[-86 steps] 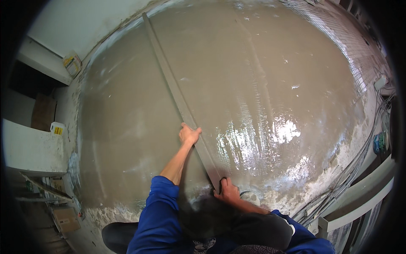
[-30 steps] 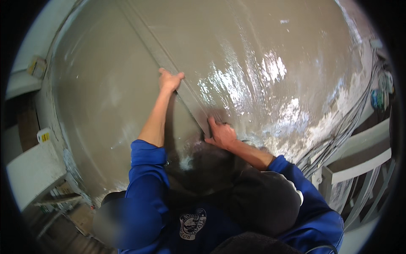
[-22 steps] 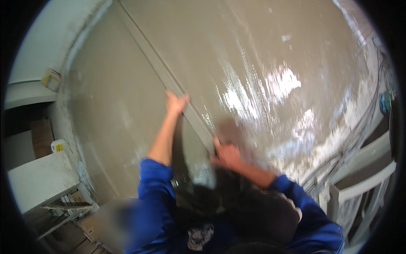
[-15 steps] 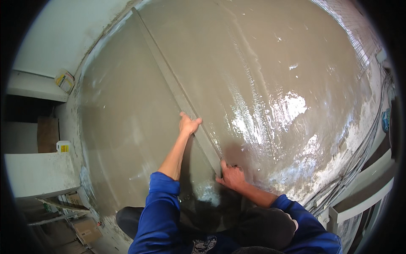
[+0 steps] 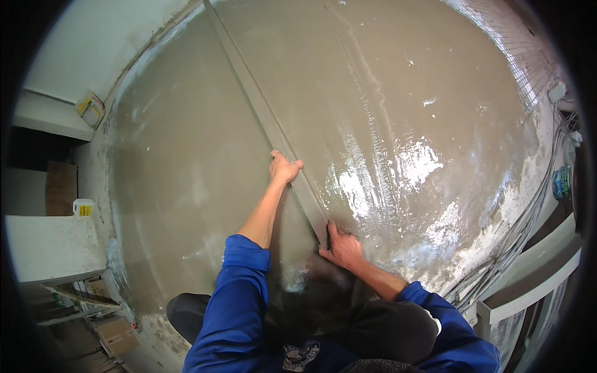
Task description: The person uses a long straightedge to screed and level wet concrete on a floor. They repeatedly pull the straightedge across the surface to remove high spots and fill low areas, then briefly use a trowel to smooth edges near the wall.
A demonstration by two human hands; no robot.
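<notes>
A long, straight screed bar (image 5: 254,92) lies slantwise across wet grey-brown mortar (image 5: 180,161), from the far left down toward me. My left hand (image 5: 285,168) is closed around the bar partway along, with thumb and fingers on opposite edges. Nearer to me, my right hand (image 5: 344,245) grips the bar's near end, its fingers wrapped over the edges. The mortar looks smooth left of the bar; to the right a ridge (image 5: 367,102) runs through it, and the surface there is wetter and shiny.
Cables (image 5: 528,230) and a grey metal rail (image 5: 528,289) run along the right side. On the left stand a white container (image 5: 83,207), a yellow-labelled package (image 5: 91,110) and a cardboard box (image 5: 116,336). Wire mesh (image 5: 504,43) lies at the far right.
The bar and both hands have shifted slightly farther from me, the left hand also a little to the right. Both hands keep their grip. The view has moved slightly.
</notes>
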